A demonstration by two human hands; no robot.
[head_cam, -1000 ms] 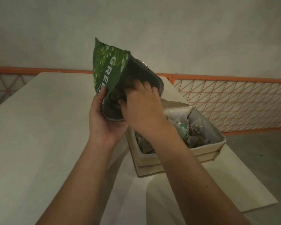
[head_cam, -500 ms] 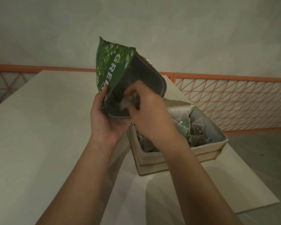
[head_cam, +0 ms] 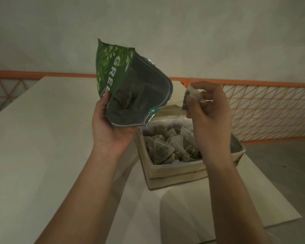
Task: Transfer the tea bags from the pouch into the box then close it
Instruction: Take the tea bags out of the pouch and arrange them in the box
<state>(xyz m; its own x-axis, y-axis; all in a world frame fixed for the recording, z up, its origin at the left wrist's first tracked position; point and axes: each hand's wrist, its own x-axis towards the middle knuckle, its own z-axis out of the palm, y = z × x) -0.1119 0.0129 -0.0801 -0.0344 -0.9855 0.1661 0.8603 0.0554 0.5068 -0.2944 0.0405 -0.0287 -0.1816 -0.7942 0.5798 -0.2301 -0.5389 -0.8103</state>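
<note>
- Left hand (head_cam: pixel 111 127): fingers curled round glossy green pouch (head_cam: pixel 113 74), left of box (head_cam: pixel 174 175).
- Right hand (head_cam: pixel 209 110): pinches one gauzy pyramid tea bag (head_cam: pixel 192 94) above box.

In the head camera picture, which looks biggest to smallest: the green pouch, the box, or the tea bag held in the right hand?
1. Table-top box and green pouch: they look alike in size, and the pouch is held up nearer the camera, so I won't rank them.
2. Held tea bag, pinched by the right hand: clearly smallest.
</note>
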